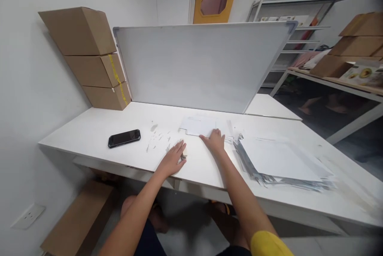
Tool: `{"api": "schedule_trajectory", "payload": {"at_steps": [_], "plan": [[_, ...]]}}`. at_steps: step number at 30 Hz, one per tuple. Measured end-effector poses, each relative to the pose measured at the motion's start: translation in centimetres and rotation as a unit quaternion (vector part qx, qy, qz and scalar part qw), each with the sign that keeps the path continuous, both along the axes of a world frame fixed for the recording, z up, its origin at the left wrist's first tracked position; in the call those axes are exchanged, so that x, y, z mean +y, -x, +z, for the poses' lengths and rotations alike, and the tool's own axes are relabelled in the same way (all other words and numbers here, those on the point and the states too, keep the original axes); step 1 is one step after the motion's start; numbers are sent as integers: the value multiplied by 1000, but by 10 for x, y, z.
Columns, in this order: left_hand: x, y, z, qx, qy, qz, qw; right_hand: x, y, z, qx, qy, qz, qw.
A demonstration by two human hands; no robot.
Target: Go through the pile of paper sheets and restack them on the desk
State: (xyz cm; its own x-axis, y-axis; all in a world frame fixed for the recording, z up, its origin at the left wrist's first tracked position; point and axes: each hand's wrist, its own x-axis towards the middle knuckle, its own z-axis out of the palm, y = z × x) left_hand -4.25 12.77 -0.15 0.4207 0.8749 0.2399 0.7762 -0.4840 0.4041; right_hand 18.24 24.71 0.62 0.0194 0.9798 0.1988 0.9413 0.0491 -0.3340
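White paper (197,125) is bearing faint, unreadable print, its long axis running left-right; the right hand (214,139) is touching it, the left hand (173,159) resting nearby, both hands' fingers gripping unclearly.

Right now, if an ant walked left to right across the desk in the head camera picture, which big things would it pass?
Phone → left hand → right hand → stack of paper.
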Motion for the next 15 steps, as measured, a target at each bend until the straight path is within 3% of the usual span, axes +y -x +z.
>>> {"api": "schedule_trajectory", "payload": {"at_steps": [3,9,15], "plan": [[0,-1,5,-16,8,0,1000,6,-8,-9,22,5,-41,999],[-1,-1,21,-38,30,-5,999,-6,-4,7,34,0,-68,997],[4,0,16,-35,11,-8,999,-8,-15,0,126,-25,-81,988]]}}
